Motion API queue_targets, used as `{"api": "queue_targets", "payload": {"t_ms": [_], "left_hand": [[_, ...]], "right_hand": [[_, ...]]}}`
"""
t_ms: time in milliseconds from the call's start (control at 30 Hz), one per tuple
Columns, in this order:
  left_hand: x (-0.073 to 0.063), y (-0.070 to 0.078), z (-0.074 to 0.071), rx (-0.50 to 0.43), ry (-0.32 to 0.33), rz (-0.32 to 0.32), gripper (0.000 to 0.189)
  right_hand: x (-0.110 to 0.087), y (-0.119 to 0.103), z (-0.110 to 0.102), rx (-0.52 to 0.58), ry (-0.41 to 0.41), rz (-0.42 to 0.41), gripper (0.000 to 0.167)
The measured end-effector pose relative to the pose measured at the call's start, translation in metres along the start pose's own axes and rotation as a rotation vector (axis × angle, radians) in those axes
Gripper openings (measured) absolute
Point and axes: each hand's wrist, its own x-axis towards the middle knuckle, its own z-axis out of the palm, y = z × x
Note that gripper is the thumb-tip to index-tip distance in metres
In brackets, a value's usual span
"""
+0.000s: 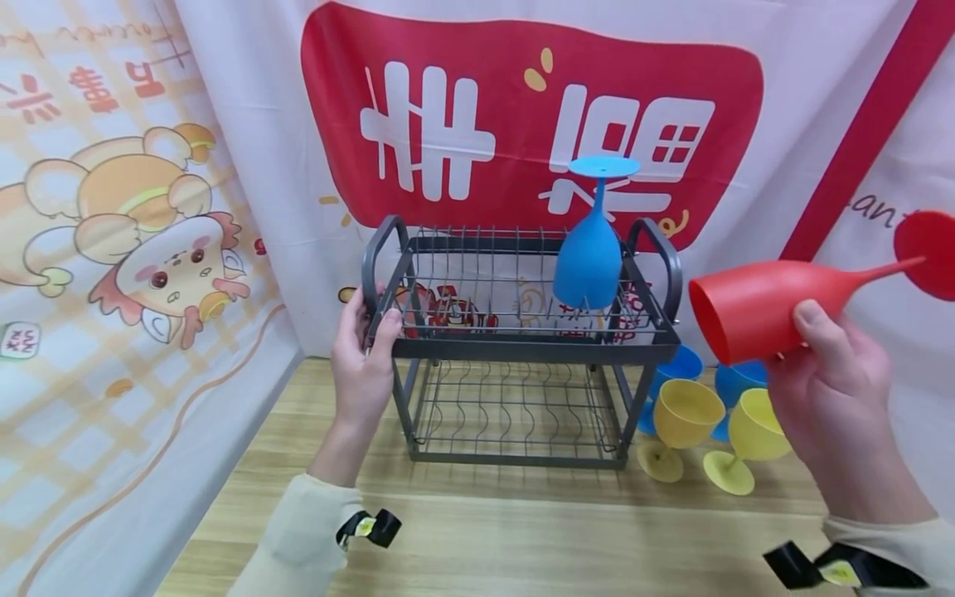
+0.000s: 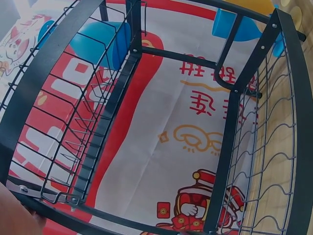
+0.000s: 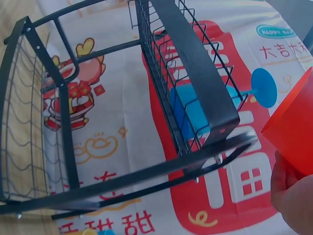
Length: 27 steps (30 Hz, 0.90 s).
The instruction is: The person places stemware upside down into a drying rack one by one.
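Observation:
A two-tier black dish rack (image 1: 522, 352) stands on the table. At its upper left corner, my left hand (image 1: 361, 356) grips the frame by the side handle, thumb toward the front. My right hand (image 1: 839, 377) holds a red plastic goblet (image 1: 772, 298) by its bowl, to the right of the rack and raised. That goblet lies tilted on its side, mouth toward the rack and foot to the right. On the upper tier a blue goblet (image 1: 588, 261) sits upside down near the right end, foot up. The right wrist view shows only part of the red bowl.
Right of the rack stand two yellow goblets (image 1: 688, 414) in front of two blue ones (image 1: 679, 369), all upright on the wooden table (image 1: 477, 531). A printed cloth (image 1: 522, 99) hangs behind the rack, and another patterned cloth (image 1: 112, 274) lines the left side.

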Motion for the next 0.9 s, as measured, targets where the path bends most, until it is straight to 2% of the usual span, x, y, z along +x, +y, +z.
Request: {"api": "queue_targets", "payload": {"t_ms": [100,267,600,733,900], "left_hand": [[-0.001,0.0,0.003,-0.011,-0.001,0.002,0.052],[-0.002,-0.001,0.005,-0.006,0.013,-0.008,0.05],[-0.004,-0.002,0.007,-0.023,0.02,-0.019,0.05],[-0.004,-0.003,0.007,-0.027,0.026,-0.019,0.05],[-0.004,-0.003,0.008,-0.029,0.029,-0.011,0.05]], "right_hand": [[0.008,0.001,0.011,0.026,0.0,0.031,0.056],[0.017,0.006,0.037,-0.028,-0.02,0.056,0.057],[0.03,0.021,0.095,-0.088,-0.134,0.021,0.056],[0.035,0.03,0.117,-0.199,-0.152,0.019,0.059],[0.042,0.042,0.139,-0.501,-0.144,-0.028,0.066]]}}
